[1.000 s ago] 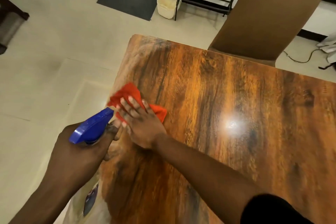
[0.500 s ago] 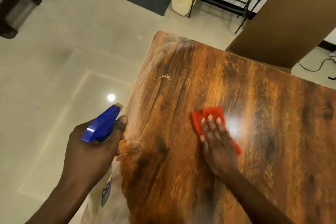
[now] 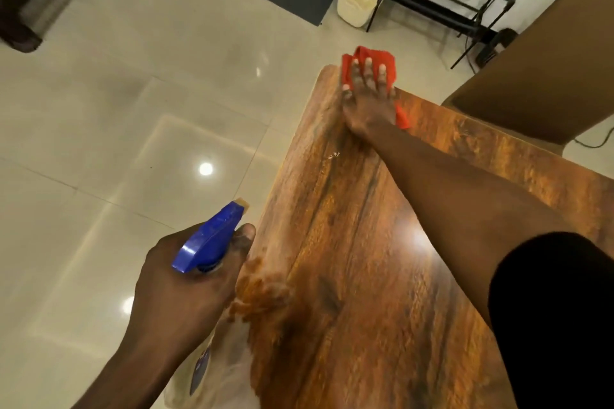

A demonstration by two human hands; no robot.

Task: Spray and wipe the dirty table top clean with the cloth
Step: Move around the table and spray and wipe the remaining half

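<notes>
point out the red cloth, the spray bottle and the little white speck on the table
red cloth (image 3: 387,58), head view, top fold
spray bottle (image 3: 209,239), head view, blue trigger head
white speck (image 3: 335,154), head view, its middle

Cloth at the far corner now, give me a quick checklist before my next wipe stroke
1. Right hand flat on the cloth: ok.
2. Cloth fully on the table: not ok, its far edge hangs past the corner.
3. Spray bottle held in the left hand, clear of the wiping path: ok.
4. Small white specks near the forearm removed: not ok, not yet wiped.
5. Pale smeared patch at the near left edge wiped: not ok.
6. Surface wet enough: cannot tell.
</notes>
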